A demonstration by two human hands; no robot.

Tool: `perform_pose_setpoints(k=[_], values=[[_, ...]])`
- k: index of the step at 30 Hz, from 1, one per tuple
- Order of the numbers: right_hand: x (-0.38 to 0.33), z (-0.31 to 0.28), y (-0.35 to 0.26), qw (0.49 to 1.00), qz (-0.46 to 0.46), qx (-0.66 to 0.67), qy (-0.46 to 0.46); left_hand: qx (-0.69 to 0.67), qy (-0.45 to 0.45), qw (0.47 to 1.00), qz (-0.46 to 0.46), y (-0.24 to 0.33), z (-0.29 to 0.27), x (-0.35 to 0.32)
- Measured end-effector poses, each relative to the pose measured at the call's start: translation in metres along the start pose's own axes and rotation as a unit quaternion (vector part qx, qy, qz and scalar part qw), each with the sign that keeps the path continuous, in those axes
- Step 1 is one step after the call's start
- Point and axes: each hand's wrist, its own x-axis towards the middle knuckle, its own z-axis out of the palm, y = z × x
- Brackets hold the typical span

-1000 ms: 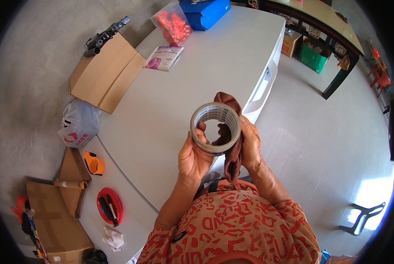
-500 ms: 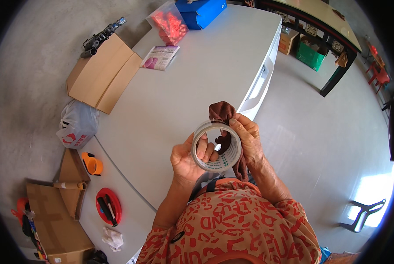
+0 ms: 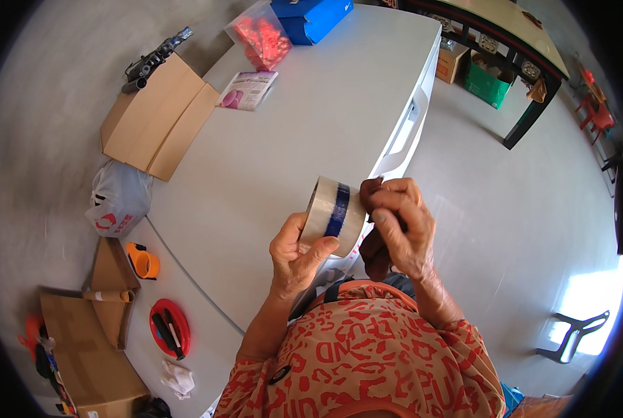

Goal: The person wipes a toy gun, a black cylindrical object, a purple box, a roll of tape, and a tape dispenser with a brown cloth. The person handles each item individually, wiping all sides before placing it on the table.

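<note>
Your left hand (image 3: 294, 254) grips a roll of clear packing tape (image 3: 336, 214), thumb across the outer face and fingers wrapped behind, so the hand is closed on the roll. The roll is held in the air above the near edge of the grey table (image 3: 304, 118), turned edge-on to you, just left of centre in the view.

Your right hand (image 3: 402, 226) is at 3 o'clock of the roll, touching its side. The fingers are curled and pinched narrow at the rim of the roll, and a dark brown cloth (image 3: 375, 251) hangs bunched under the palm. Whether the fingertips hold the tape's free end cannot be told.

No strip of tape is seen pulled off the roll; by that, the work appears to be at its start, with the tape end not yet drawn.

At 10 o'clock lies a flattened cardboard box (image 3: 154, 125); at 12 o'clock, a blue box (image 3: 311, 15) and a bag of red items (image 3: 259, 35).
</note>
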Motion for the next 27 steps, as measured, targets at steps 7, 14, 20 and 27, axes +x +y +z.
perform_pose_setpoints(k=[7, 14, 20, 27], values=[[-0.002, -0.007, -0.005, 0.995, -0.064, -0.013, -0.069, 0.092, -0.069, 0.992, 0.054, -0.005, 0.000, 0.000], [0.006, -0.013, 0.010, 0.996, -0.039, 0.045, -0.072, 0.113, -0.097, 0.988, 0.038, -0.008, 0.003, -0.002], [0.000, -0.003, -0.009, 0.973, -0.207, -0.027, -0.095, 0.198, -0.115, 0.970, 0.086, -0.009, -0.003, 0.003], [0.014, 0.006, 0.008, 0.984, -0.159, -0.033, -0.072, 0.222, -0.137, 0.960, 0.100, -0.006, 0.000, 0.005]])
